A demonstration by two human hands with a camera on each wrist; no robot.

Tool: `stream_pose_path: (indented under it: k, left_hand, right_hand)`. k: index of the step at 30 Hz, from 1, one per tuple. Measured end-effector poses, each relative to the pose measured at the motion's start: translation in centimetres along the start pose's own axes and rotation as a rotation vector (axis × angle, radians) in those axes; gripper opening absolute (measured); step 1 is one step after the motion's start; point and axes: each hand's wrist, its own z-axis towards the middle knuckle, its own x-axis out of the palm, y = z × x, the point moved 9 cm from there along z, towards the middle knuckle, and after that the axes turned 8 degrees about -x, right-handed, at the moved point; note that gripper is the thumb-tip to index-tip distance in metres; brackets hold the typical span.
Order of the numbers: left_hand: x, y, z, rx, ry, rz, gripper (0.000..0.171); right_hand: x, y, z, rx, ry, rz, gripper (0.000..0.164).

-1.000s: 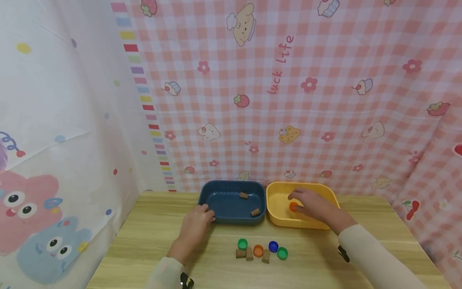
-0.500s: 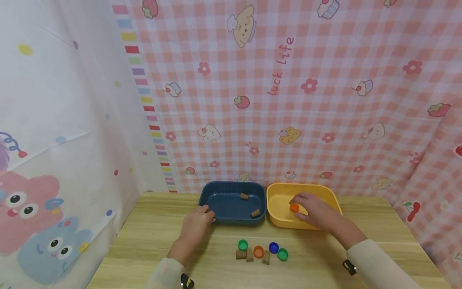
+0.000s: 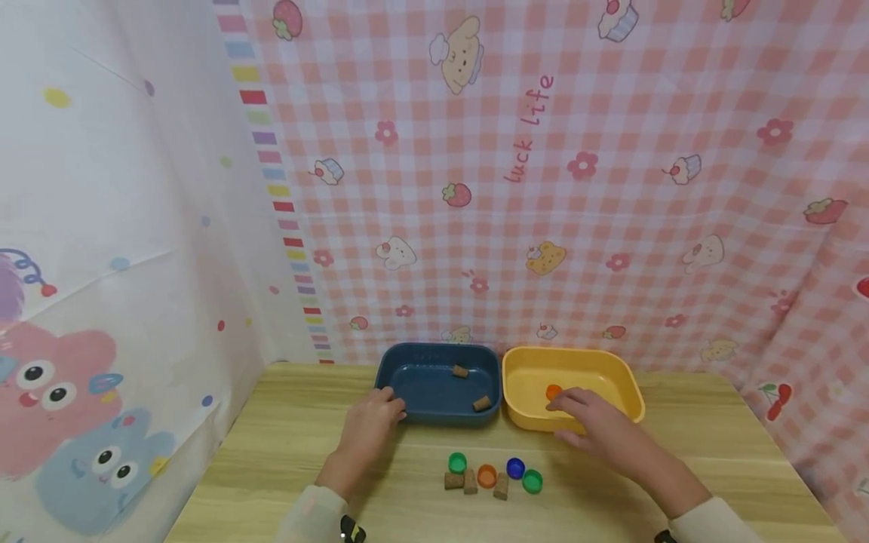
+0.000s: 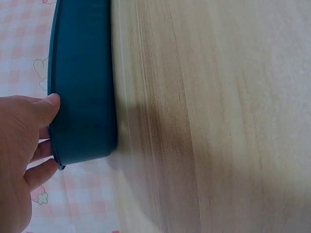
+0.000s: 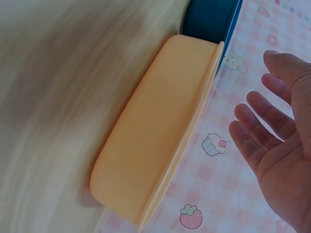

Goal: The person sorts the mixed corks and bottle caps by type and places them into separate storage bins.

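Note:
My left hand [image 3: 370, 422] holds the near left corner of a dark blue basin [image 3: 434, 417]; in the left wrist view the thumb [image 4: 51, 104] presses outside its rim and the fingers curl over the inside. Two corks [image 3: 481, 403] lie in that basin. My right hand [image 3: 600, 430] is over the near rim of a yellow basin [image 3: 523, 362], fingers spread and holding nothing. An orange bottle cap [image 3: 553, 392] lies in the yellow basin, just beyond my fingertips.
In front of the basins, a loose row on the wooden table [image 3: 285, 452] has two green caps [image 3: 532, 481], an orange cap [image 3: 486, 476], a blue cap [image 3: 516, 468] and several corks [image 3: 453, 480]. A checked pink cloth [image 3: 434, 226] hangs right behind the basins.
My right hand has let go of the orange cap in the yellow basin and drawn back toward the near rim. My left hand has stayed on the blue basin.

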Motion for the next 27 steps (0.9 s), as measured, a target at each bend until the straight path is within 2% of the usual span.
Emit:
stream_pose_path:
  k: [4, 7, 11, 16, 18, 21, 27]
  left_hand:
    - [0.0, 0.0, 0.0, -0.001, 0.003, 0.001, 0.017]
    - [0.0, 0.0, -0.1, -0.003, 0.001, 0.01, 0.018]
    - [0.1, 0.1, -0.1, -0.014, 0.012, 0.017, 0.018]
    - [0.1, 0.1, 0.1, -0.023, 0.019, 0.015, 0.019]
    - [0.1, 0.0, 0.1, -0.021, 0.016, 0.014, 0.019]
    - [-0.1, -0.1, 0.0, -0.016, 0.011, 0.01, 0.018]
    - [-0.2, -0.1, 0.0, -0.021, 0.014, 0.007, 0.018]
  right_hand:
    - [-0.2, 1.0, -0.7, -0.035, -0.034, -0.006, 0.033]
    - [-0.1, 1.5, -1.1, -0.023, -0.038, -0.001, 0.033]
    - [0.6, 2.0, -1.9, 0.001, -0.033, 0.012, 0.034]
    - [1.8, 2.9, -2.8, -0.054, -0.05, 0.02, 0.037]
    - [2.5, 3.1, -3.0, -0.054, -0.032, 0.033, 0.036]
    - [3.7, 3.0, -3.3, -0.007, 0.034, 0.074, 0.033]
    - [6.5, 2.3, -3.9, 0.203, 0.194, 0.234, 0.043]
